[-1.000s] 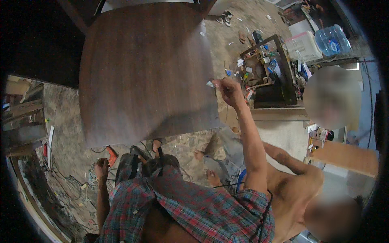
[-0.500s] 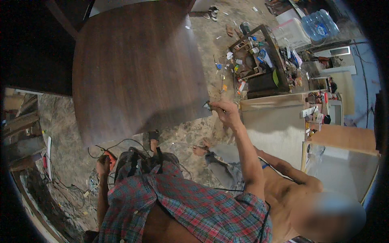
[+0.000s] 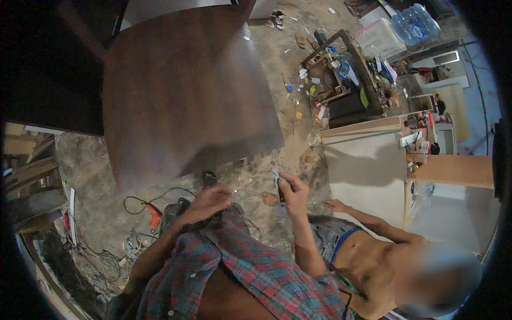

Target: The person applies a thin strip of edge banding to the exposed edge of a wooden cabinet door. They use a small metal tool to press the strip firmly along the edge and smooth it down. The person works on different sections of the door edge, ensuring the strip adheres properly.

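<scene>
My right hand (image 3: 294, 193) is closed round a small tool (image 3: 278, 183) with a dark body and a grey, metal-looking tip pointing up; its exact kind I cannot make out. My left hand (image 3: 212, 200) hangs in front of my shirt with its fingers loosely stretched and nothing visible in them. Beyond both hands, apart from them, is a large dark brown wood-grain panel (image 3: 186, 101). Its near right corner is the part closest to the tool.
An orange power drill (image 3: 154, 217) with a black cable lies on the floor at left. A bare-chested person (image 3: 368, 261) sits close by at right. Beside them is a pale board cabinet (image 3: 365, 176); behind it, a cluttered dark wooden frame (image 3: 346, 80). Wood pieces (image 3: 32, 181) line the left.
My right hand has drawn back from the panel's corner toward my body, still holding the tool. My left hand has swung from beside the drill to the middle. The seated person's arm has shifted.
</scene>
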### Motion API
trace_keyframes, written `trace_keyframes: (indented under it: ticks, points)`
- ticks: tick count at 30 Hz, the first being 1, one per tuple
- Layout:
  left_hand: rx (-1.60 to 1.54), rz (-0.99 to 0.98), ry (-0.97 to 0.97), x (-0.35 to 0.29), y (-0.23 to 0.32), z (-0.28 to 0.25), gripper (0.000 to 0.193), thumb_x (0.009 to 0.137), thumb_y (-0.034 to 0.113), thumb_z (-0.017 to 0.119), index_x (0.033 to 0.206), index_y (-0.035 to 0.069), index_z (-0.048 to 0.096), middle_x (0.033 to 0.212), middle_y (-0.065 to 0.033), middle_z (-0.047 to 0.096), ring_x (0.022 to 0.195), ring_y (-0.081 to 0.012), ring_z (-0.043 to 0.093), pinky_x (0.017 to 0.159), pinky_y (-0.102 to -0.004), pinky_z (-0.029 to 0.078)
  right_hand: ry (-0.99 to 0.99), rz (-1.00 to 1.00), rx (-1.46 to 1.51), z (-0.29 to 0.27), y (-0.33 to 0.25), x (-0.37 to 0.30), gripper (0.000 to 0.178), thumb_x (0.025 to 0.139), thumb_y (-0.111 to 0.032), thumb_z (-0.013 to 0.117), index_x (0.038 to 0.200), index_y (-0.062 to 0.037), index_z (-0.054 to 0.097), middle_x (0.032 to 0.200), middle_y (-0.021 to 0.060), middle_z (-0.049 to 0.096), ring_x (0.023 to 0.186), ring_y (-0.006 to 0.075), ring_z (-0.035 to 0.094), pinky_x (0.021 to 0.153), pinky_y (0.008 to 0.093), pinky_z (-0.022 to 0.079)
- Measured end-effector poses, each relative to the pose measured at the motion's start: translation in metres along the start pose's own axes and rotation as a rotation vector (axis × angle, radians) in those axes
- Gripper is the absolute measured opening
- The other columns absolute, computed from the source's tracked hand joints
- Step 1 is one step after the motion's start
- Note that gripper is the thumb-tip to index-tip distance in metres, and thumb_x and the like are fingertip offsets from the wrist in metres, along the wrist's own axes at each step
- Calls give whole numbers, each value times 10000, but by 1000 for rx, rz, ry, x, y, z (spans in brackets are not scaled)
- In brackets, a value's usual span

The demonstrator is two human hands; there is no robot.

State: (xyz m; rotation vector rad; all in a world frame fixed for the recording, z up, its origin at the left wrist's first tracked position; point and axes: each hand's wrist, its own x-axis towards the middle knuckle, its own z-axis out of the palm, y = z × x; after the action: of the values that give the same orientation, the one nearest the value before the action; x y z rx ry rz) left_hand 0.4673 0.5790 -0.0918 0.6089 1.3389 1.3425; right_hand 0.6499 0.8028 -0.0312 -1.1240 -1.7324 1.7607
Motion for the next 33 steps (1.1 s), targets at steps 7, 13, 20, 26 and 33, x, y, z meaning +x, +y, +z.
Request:
trace_keyframes:
  ticks: [7,13,20,26,33]
  points:
    - [-71,105,28,46,49,58,282,885,250,751,1022,17,670,873,-18,671,755,-71,606,651,-256,494,47,-140,-169,56,-8,-49,321,922,-105,663,1226,-5,637,855,48,681,723,134,617,663,297,503]
    - [-15,-18,16,9,15,23,261,934,254,692,974,-3,716,794,-47,677,679,-101,615,616,-268,490,-104,-139,-563,55,-43,-80,292,888,-45,648,1179,-59,672,819,59,698,797,83,640,716,278,504]
    - [741,-56,545,-117,-195,-199,340,873,204,682,1170,40,667,837,-150,684,766,-258,666,718,-354,514,233,-242,-623,-9,-15,25,295,930,-98,615,1216,-46,661,864,103,692,780,136,622,773,286,506]
    - [1632,-860,773,-441,-256,-330,245,818,302,652,884,70,696,921,-162,687,777,-323,670,620,-466,505,162,-357,-525,3,-14,93,282,927,-92,648,1206,-75,683,830,39,665,735,88,555,696,261,473]
    - [1048,-1022,1170,-513,-222,-273,330,889,335,590,891,24,702,856,-192,694,727,-360,670,617,-500,494,144,-451,-662,8,-6,91,251,917,-76,653,1163,-71,704,850,85,696,737,98,604,679,272,489]
